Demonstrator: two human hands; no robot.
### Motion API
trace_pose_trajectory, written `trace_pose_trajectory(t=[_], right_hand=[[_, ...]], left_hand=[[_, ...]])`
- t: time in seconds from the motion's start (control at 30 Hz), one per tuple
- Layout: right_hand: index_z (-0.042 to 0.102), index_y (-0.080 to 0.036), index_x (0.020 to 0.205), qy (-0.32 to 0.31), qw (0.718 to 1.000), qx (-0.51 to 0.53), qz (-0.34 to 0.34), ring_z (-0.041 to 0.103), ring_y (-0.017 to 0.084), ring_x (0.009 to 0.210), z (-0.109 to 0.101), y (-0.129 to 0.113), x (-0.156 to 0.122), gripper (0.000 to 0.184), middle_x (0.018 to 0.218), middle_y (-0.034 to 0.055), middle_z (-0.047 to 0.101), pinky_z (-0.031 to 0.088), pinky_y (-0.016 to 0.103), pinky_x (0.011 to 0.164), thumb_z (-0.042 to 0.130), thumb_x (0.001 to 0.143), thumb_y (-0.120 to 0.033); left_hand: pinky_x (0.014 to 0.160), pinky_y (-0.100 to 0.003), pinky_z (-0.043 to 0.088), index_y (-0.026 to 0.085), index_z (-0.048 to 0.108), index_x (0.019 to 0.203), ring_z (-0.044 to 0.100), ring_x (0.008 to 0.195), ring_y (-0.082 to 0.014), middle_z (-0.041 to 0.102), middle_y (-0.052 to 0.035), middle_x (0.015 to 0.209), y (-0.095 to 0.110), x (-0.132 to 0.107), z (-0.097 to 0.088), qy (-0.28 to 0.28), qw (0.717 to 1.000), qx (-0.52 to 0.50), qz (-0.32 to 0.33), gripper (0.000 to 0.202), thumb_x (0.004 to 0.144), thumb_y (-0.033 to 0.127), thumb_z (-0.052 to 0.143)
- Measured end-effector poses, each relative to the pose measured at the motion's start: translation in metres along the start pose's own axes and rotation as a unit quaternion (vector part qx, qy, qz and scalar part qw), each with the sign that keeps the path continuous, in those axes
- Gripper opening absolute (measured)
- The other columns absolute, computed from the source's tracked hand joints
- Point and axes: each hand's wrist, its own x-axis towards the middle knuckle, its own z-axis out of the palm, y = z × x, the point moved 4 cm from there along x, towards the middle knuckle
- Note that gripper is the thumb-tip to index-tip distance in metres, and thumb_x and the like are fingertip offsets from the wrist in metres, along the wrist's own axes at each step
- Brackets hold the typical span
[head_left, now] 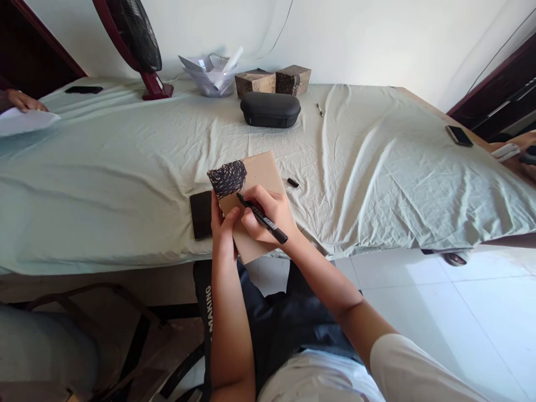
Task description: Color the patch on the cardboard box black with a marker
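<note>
A brown cardboard box lies tilted at the near edge of the cloth-covered table. Dense black scribbles fill its upper left corner. My left hand grips the box's left side, thumb on top and fingers along the edge. In my right hand is a black marker, its tip touching or just above the cardboard below the scribbles. The marker's black cap lies on the cloth right of the box. A dark phone rests beside my left hand.
Behind the box sit a black zip case, two patterned boxes, a clear plastic bowl with papers, and a fan. A pen and another phone lie rightward. Other people's hands show at the left and right edges.
</note>
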Motion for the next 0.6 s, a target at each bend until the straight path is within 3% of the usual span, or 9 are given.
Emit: trace_pose_trajectory(t=[0.2, 0.4, 0.6], right_hand=[[0.056, -0.028, 0.102, 0.012, 0.999, -0.035, -0.012, 0.062, 0.019, 0.066, 0.001, -0.003, 0.0, 0.011, 0.08, -0.0015, 0.07, 0.048, 0.032, 0.065, 0.055, 0.091, -0.027], [0.056, -0.027, 0.105, 0.03, 0.998, -0.038, -0.029, 0.063, 0.019, 0.066, 0.001, -0.003, -0.001, 0.011, 0.082, -0.0012, 0.07, 0.05, 0.032, 0.066, 0.053, 0.094, -0.026], [0.059, -0.026, 0.107, 0.02, 0.998, -0.052, -0.031, 0.062, 0.019, 0.066, 0.003, -0.004, -0.003, 0.012, 0.081, -0.0013, 0.07, 0.048, 0.033, 0.067, 0.053, 0.096, -0.026]], left_hand=[[0.123, -0.045, 0.056, 0.027, 0.054, 0.176, 0.07, 0.149, -0.0355, 0.072, -0.012, 0.164, -0.001, 0.001, -0.005, 0.005, 1.0, 0.016, -0.004, 0.102, 0.081, 0.034, 0.09], [0.134, -0.051, 0.049, 0.033, 0.058, 0.173, 0.064, 0.158, -0.037, 0.07, -0.0101, 0.166, -0.01, 0.005, -0.012, -0.009, 1.0, 0.026, 0.015, 0.095, 0.086, 0.049, 0.093], [0.139, -0.054, 0.043, 0.034, 0.055, 0.176, 0.056, 0.165, -0.0385, 0.067, -0.0113, 0.17, -0.01, 0.003, -0.014, -0.02, 0.999, 0.028, 0.029, 0.101, 0.087, 0.064, 0.093]])
